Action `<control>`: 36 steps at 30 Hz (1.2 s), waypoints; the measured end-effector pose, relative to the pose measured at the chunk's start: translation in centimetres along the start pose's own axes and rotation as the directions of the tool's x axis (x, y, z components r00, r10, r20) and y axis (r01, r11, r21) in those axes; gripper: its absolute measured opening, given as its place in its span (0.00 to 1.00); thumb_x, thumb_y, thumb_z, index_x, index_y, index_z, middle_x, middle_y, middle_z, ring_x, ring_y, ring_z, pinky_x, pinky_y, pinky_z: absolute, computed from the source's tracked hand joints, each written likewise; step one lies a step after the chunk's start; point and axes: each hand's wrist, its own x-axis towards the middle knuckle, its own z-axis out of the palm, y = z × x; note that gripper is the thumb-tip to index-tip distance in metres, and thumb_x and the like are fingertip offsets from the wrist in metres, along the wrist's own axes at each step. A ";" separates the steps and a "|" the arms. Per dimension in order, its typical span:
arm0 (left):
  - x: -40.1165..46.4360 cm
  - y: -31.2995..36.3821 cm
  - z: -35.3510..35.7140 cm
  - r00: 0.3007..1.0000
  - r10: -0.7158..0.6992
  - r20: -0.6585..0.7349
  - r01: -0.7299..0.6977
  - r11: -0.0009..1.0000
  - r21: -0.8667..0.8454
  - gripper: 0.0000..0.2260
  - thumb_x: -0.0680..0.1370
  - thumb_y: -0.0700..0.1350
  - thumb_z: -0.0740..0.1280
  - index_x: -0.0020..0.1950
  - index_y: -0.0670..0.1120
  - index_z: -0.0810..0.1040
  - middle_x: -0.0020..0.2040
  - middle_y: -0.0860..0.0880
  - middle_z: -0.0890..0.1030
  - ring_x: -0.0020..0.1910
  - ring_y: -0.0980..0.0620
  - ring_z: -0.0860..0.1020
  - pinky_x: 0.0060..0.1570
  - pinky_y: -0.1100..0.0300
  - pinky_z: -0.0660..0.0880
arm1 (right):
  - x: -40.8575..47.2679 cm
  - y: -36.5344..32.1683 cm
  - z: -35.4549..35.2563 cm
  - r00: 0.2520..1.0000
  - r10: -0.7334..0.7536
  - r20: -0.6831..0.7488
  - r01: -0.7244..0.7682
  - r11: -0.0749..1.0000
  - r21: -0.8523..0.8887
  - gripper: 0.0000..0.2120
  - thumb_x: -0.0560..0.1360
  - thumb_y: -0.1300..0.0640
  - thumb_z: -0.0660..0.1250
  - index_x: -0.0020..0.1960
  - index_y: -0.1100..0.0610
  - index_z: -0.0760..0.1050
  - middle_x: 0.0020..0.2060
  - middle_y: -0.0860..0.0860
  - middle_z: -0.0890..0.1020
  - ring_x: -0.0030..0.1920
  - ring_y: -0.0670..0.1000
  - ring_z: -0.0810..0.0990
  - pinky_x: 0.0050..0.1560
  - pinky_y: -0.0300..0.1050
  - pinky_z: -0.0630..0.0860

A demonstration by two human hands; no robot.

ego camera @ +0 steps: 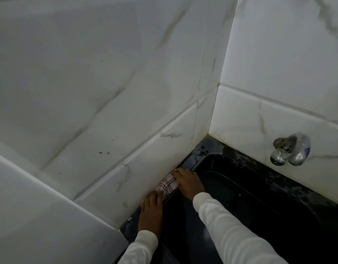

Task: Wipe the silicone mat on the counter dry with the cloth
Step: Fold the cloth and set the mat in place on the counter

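Long white sleeves [231,231], bare hands [189,182].

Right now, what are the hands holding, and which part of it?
Both hands are on the checked cloth, against the wall. The right hand lies over its far end; the left hand touches its near end. Whether the fingers grip it cannot be told.

Metal tap [290,149] on marbled wall tiles [107,82], above possibly a dark sink [259,187].

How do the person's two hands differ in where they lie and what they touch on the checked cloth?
The right hand lies farther along the wall, over the far end of the checked cloth; the left hand lies nearer, its fingertips at the near end. The right hand covers more cloth than the left hand. Both wear white sleeves and press the cloth beside the tiled wall.
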 end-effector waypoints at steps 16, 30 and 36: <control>0.3 -2.4 -1.3 0.998 0.045 -0.054 -0.052 0.987 -0.151 0.25 0.58 0.37 0.81 0.52 0.46 0.78 0.44 0.45 0.81 0.39 0.44 0.81 0.30 0.57 0.79 | 1.3 0.4 -0.4 0.991 -0.048 -0.127 0.038 0.996 -0.085 0.18 0.59 0.65 0.76 0.46 0.52 0.80 0.47 0.52 0.77 0.45 0.57 0.78 0.38 0.50 0.76; 5.6 4.5 -7.8 0.929 0.337 -0.152 -0.353 0.931 -0.093 0.22 0.57 0.40 0.82 0.47 0.49 0.79 0.37 0.49 0.80 0.31 0.48 0.80 0.23 0.62 0.71 | -6.6 7.8 -6.7 0.942 0.120 -0.312 -0.143 0.988 -0.053 0.14 0.64 0.66 0.74 0.46 0.54 0.77 0.44 0.50 0.80 0.42 0.55 0.79 0.34 0.48 0.75; 8.1 10.8 -9.0 0.873 0.472 -0.122 -0.487 0.851 -0.198 0.14 0.68 0.38 0.76 0.51 0.46 0.80 0.43 0.43 0.82 0.38 0.42 0.82 0.31 0.55 0.78 | -15.0 11.1 -9.9 0.865 0.284 -0.414 -0.323 0.946 -0.026 0.15 0.66 0.62 0.72 0.50 0.49 0.77 0.45 0.47 0.80 0.44 0.53 0.79 0.38 0.47 0.75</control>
